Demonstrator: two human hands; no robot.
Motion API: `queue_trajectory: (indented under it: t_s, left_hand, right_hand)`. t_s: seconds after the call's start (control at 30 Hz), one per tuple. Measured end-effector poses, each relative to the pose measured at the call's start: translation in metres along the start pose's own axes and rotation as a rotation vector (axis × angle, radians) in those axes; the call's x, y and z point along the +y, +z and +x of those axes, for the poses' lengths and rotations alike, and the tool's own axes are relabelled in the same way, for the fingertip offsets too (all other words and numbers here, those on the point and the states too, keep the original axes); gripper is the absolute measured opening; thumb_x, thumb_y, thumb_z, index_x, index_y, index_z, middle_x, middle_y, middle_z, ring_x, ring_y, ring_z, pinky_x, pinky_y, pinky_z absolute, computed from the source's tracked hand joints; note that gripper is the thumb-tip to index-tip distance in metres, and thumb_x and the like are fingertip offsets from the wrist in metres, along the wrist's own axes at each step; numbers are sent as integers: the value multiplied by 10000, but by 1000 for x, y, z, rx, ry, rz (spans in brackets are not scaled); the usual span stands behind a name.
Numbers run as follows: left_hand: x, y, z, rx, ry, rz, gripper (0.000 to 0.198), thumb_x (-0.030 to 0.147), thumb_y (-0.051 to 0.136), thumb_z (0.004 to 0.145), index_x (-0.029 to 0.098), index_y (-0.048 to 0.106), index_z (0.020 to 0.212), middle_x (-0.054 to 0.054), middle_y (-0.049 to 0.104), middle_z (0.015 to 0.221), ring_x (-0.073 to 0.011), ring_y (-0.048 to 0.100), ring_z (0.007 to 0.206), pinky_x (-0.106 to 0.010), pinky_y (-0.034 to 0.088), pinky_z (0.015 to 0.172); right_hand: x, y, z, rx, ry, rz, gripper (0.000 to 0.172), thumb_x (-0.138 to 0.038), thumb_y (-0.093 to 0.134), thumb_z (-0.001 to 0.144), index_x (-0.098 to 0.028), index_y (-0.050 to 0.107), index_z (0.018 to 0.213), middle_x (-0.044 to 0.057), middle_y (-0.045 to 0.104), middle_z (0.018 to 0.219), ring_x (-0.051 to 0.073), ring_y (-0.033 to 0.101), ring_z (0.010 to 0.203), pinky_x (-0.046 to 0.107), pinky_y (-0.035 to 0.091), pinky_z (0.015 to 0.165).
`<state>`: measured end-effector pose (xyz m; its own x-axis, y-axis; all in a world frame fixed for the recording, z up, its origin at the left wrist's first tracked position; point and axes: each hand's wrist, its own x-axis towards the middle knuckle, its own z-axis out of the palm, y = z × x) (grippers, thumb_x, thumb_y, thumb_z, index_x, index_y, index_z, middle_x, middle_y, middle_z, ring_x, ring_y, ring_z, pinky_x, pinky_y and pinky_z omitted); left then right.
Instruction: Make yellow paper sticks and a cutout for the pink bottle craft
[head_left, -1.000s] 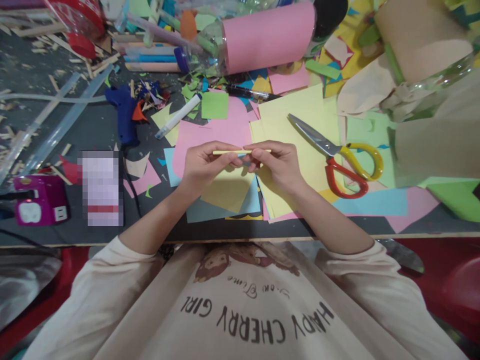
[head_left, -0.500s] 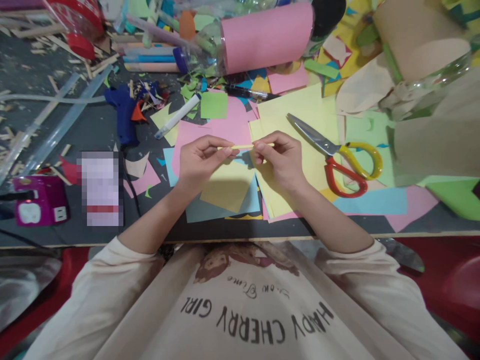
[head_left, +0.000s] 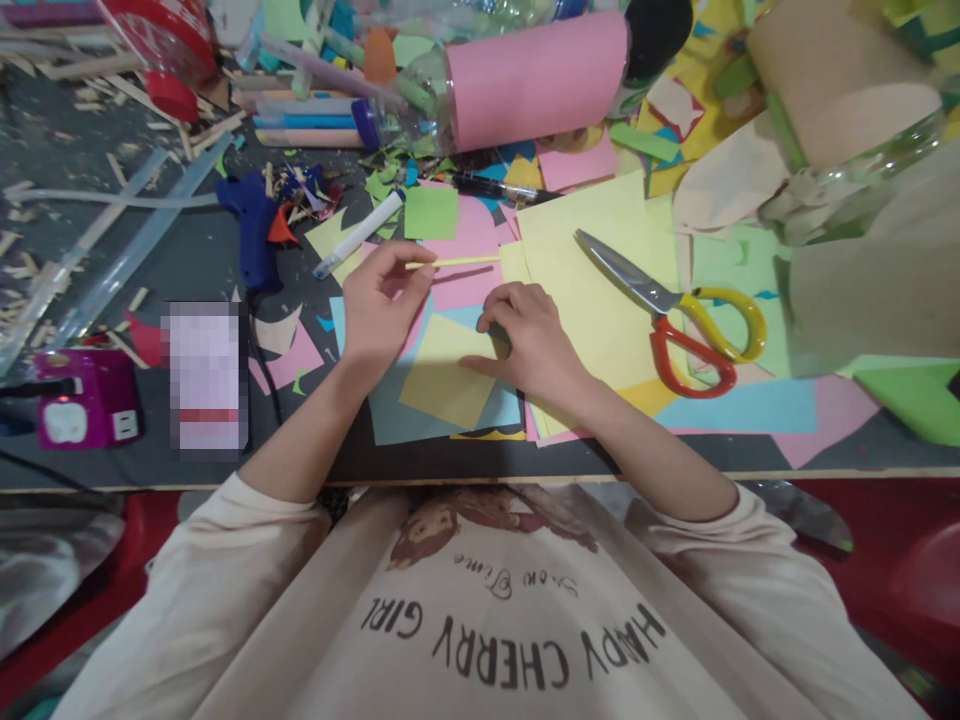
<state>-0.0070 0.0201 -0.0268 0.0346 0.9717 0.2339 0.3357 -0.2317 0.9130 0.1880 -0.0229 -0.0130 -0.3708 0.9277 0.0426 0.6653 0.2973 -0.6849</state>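
My left hand (head_left: 382, 305) pinches one end of a thin rolled yellow paper stick (head_left: 461, 262), held level just above the pink paper. My right hand (head_left: 525, 340) is off the stick and rests with curled fingers on a yellow paper square (head_left: 446, 385) that lies on a light blue sheet (head_left: 390, 405). Whether those fingers grip the square's edge or only press on it is unclear. A larger stack of pale yellow sheets (head_left: 592, 260) lies just right of my right hand.
Scissors (head_left: 675, 305) with red and yellow handles lie on the yellow sheets. A blue glue gun (head_left: 255, 225), a white glue stick (head_left: 358, 233), a bottle wrapped in pink paper (head_left: 536, 75), a magenta power block (head_left: 86, 395) and many paper scraps crowd the dark table.
My right hand let go of the yellow stick and dropped onto the yellow square. My left hand carried the stick up and away from me.
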Motion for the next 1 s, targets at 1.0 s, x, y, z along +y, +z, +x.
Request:
queue_trajectory:
  t_s: [1.0]
  left_hand:
    - [4,0,-6,-80,91,108,279,448,496,941,282,629,1122,-33,678,1133,-200,628,1081,-374,533,960]
  right_hand:
    - [-6,-2,1,-112,-20,-56,499,-266,721,762,-168,543,1218,155,614,1256,341,526,1177,499,382,976]
